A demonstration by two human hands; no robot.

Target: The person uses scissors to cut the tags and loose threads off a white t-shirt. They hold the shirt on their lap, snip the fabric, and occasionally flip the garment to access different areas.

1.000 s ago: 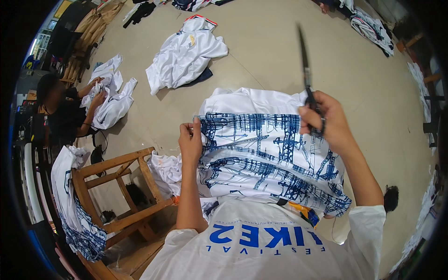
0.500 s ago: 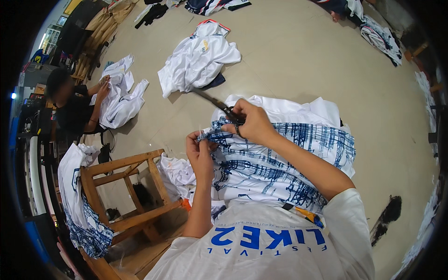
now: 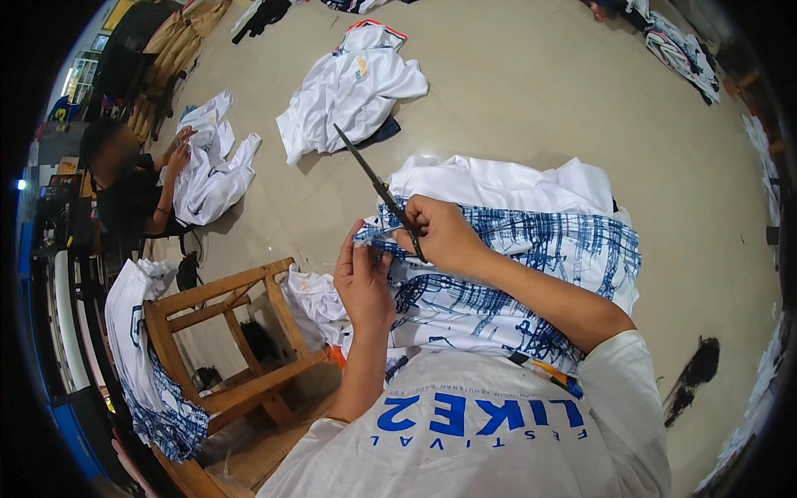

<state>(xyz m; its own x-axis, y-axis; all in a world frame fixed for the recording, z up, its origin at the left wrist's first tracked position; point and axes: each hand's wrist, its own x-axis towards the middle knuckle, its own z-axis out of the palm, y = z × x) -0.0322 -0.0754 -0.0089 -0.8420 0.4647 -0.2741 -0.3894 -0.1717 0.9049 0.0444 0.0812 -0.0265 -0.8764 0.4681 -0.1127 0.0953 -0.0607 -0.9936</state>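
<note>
Across my lap lies a white garment with a blue scribbled pattern (image 3: pixel 498 286). My left hand (image 3: pixel 364 282) pinches a gathered edge of its patterned cloth between thumb and fingers. Wrapped around the handles of dark scissors (image 3: pixel 365 166) is my right hand (image 3: pixel 444 236), just right of the left one. The scissor blades point up and away to the left, beyond the held edge, and look closed together. Whether the scissors touch the cloth I cannot tell. Plain white cloth (image 3: pixel 506 184) spreads out on the far side of the patterned part.
To my left stands a wooden stool frame (image 3: pixel 224 286), with a white and blue garment (image 3: pixel 137 332) draped at its side. A white shirt pile (image 3: pixel 357 91) lies on the tiled floor ahead. At the far left a person (image 3: pixel 129 187) handles white cloth (image 3: pixel 216 174).
The scissors have swung more upright and their blades show more fully. My right hand has dropped slightly; my left fingers have straightened upward along the cloth edge.
</note>
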